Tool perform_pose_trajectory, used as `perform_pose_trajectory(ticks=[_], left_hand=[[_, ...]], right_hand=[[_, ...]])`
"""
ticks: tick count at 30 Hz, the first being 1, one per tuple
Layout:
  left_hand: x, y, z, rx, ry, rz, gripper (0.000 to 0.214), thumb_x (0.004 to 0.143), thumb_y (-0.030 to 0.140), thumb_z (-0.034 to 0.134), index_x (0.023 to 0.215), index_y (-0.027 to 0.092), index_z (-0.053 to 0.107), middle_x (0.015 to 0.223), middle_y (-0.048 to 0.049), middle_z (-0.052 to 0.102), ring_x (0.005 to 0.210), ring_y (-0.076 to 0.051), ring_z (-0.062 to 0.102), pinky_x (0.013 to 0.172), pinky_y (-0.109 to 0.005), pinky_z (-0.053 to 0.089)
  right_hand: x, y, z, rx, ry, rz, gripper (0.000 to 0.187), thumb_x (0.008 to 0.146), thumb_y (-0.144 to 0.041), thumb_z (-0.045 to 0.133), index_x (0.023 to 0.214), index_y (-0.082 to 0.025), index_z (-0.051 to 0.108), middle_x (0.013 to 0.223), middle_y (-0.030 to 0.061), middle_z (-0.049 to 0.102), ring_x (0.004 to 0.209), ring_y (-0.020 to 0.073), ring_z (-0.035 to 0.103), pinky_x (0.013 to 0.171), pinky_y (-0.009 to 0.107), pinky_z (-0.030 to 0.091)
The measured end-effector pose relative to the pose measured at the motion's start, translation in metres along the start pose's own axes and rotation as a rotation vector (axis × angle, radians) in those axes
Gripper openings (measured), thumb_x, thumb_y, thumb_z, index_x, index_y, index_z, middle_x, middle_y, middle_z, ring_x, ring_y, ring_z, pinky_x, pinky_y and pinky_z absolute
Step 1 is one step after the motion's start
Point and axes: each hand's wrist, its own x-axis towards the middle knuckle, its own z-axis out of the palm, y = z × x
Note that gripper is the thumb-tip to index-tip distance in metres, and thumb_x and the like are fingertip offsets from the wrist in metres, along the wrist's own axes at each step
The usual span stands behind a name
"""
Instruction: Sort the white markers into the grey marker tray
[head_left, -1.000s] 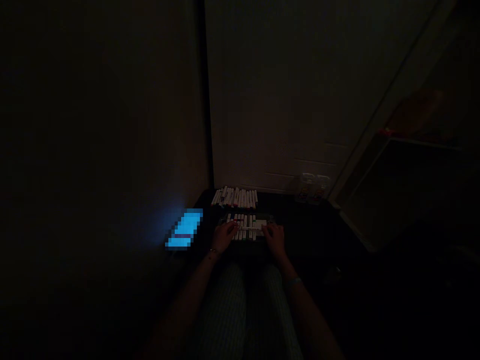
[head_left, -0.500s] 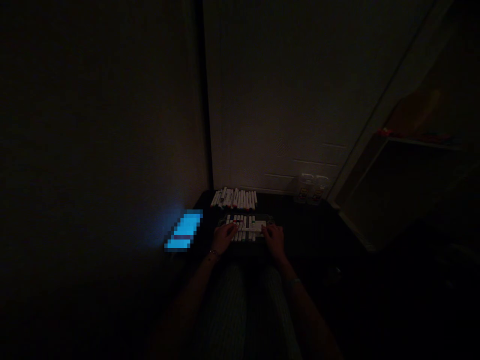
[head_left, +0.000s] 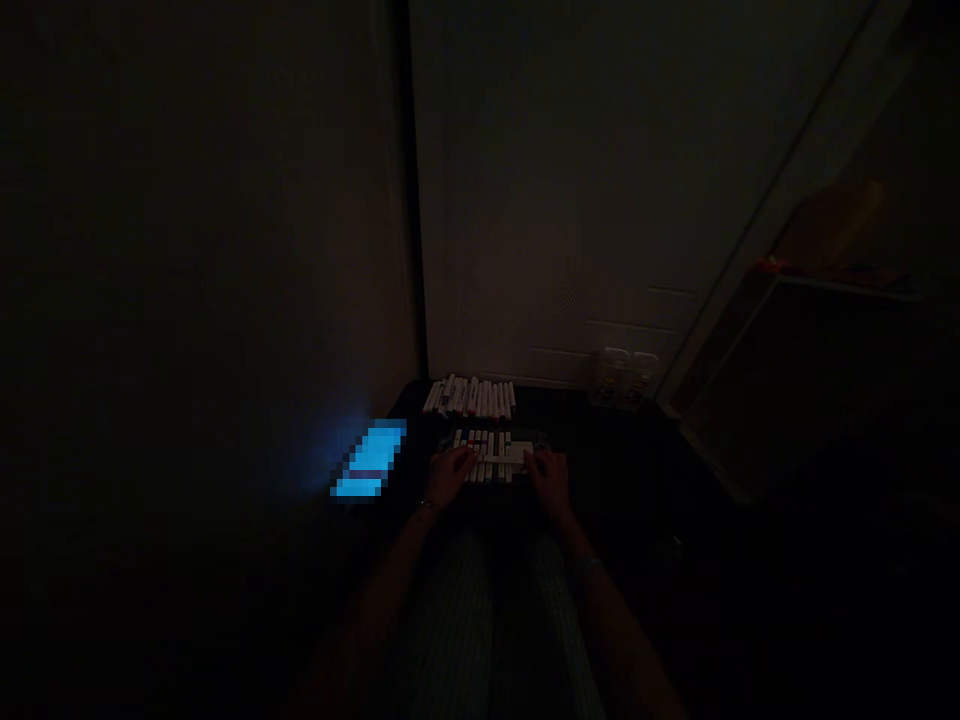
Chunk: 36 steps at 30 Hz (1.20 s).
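A white marker point(head_left: 501, 459) lies crosswise between my hands, one end at each set of fingers. My left hand point(head_left: 451, 472) is closed on its left end. At the other end, the fingers of my right hand point(head_left: 549, 475) pinch it. Below and behind it, several white markers point(head_left: 491, 441) stand side by side in a row, within what looks like a dark case. A pale rectangular piece point(head_left: 523, 449) shows at the row's right end. The dim light hides the fingertips and any lettering.
Farther back, a pile of white markers point(head_left: 472, 397) lies on the dark table point(head_left: 615, 450). Two clear plastic packages point(head_left: 626, 377) stand against the wall at the back right. A glowing, pixelated blue screen point(head_left: 371, 460) is at the left. A framed panel point(head_left: 780, 380) rises at the right.
The picture has grown slightly darker. My hands and the marker between them stay in the same place.
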Motion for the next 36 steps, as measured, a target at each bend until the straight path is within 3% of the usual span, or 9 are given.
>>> perform_pose_trajectory(ticks=[24,31,36], left_hand=[[0.0,0.006,-0.004,-0.163,0.034,-0.067,0.033,0.078,0.042,0.044,0.087,0.017,0.063,0.087,-0.0033,0.067,0.081,-0.017,0.06,0.075,-0.027,0.046],[0.0,0.005,-0.004,-0.184,0.03,-0.078,0.033,0.078,0.043,0.043,0.085,0.017,0.063,0.084,-0.0025,0.067,0.079,-0.017,0.06,0.073,-0.026,0.046],[0.0,0.004,-0.004,-0.19,0.024,-0.088,0.035,0.077,0.043,0.044,0.09,0.017,0.064,0.088,-0.0028,0.067,0.082,-0.018,0.06,0.074,-0.027,0.046]], right_hand=[[-0.004,-0.013,-0.007,-0.046,-0.03,-0.015,0.031,0.085,-0.046,0.039,0.084,-0.024,0.061,0.092,0.0026,0.06,0.092,0.019,0.044,0.08,0.032,0.027],[-0.007,-0.028,-0.018,-0.013,-0.117,-0.102,0.029,0.082,-0.042,0.045,0.109,-0.033,0.054,0.108,0.0002,0.057,0.101,0.0204,0.042,0.085,0.034,0.025],[-0.007,-0.031,-0.021,-0.004,-0.129,-0.142,0.026,0.084,-0.037,0.045,0.107,-0.034,0.056,0.106,-0.0009,0.059,0.101,0.0195,0.044,0.085,0.033,0.026]])
